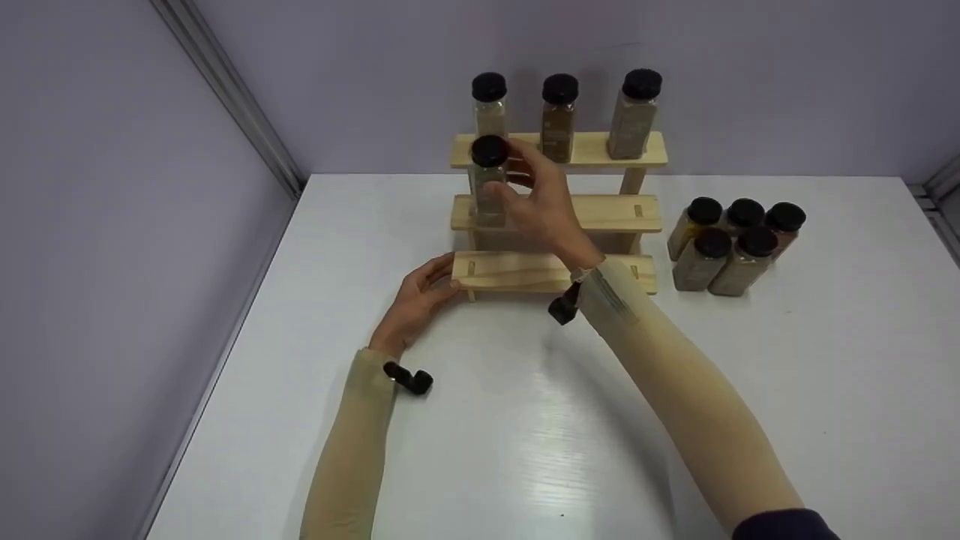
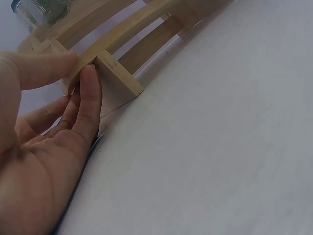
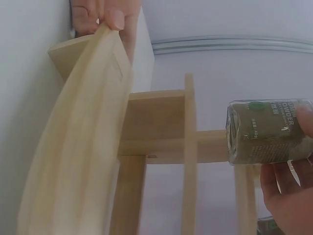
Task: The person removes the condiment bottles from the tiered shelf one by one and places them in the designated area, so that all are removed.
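Observation:
My right hand (image 1: 544,202) holds a glass spice jar (image 1: 489,199) with a black lid, thumb on one side and fingers on the other. The jar is upright at the left end of the wooden rack's middle shelf (image 1: 607,213). In the right wrist view, its label reads partly "OWDER", and a gap shows between the jar's base (image 3: 233,134) and that shelf. My left hand (image 1: 414,306) pinches the left end of the bottom shelf (image 1: 517,271). Its thumb (image 2: 49,68) lies on one face of the board, with fingers against the other side.
On the top shelf (image 1: 592,148) stand three black-lidded jars: one pale (image 1: 491,112), one brown (image 1: 558,124), one greyish (image 1: 634,116). Several more jars (image 1: 701,262) cluster on the white table (image 1: 825,390) right of the rack. Walls rise behind and at left.

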Demonstrator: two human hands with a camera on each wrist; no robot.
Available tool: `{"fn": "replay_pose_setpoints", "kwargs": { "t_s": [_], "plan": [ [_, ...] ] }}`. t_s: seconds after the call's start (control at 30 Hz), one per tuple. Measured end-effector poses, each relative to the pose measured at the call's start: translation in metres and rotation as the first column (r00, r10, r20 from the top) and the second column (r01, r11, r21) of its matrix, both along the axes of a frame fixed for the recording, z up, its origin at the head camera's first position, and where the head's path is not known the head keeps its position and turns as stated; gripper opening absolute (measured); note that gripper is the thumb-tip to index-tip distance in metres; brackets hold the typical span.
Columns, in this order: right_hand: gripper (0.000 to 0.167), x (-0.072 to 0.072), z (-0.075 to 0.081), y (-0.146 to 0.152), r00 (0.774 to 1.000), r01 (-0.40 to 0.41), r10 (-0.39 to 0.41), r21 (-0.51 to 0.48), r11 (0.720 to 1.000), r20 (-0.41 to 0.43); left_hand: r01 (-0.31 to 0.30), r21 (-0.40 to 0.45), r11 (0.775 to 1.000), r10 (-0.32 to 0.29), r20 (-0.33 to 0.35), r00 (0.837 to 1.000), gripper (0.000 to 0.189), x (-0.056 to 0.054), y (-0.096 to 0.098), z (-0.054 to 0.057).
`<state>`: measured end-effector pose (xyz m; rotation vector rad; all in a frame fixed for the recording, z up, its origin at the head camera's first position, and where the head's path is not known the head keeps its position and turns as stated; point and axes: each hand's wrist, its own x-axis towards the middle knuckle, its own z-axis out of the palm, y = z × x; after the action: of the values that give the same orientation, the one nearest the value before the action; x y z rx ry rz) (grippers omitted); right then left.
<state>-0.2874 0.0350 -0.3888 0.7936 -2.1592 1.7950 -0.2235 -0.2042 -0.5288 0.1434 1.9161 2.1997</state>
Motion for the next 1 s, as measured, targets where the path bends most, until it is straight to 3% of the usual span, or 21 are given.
{"fn": "replay_pose_setpoints", "kwargs": {
  "t_s": [0.37, 1.0],
  "plan": [
    [0.054, 0.010, 0.008, 0.030, 0.999, 0.018, -0.018, -0.001, 1.000, -0.046, 0.002, -0.011, 1.000, -0.002, -0.006, 1.000, 0.061, 0.000, 0.001, 0.000],
    [0.056, 0.030, 0.020, 0.097, 0.996, 0.060, -0.055, 0.065, 0.996, -0.073, 0.022, 0.064, 0.998, -0.023, 0.002, 1.000, 0.063, 0.001, -0.001, -0.001]
  ]
}}
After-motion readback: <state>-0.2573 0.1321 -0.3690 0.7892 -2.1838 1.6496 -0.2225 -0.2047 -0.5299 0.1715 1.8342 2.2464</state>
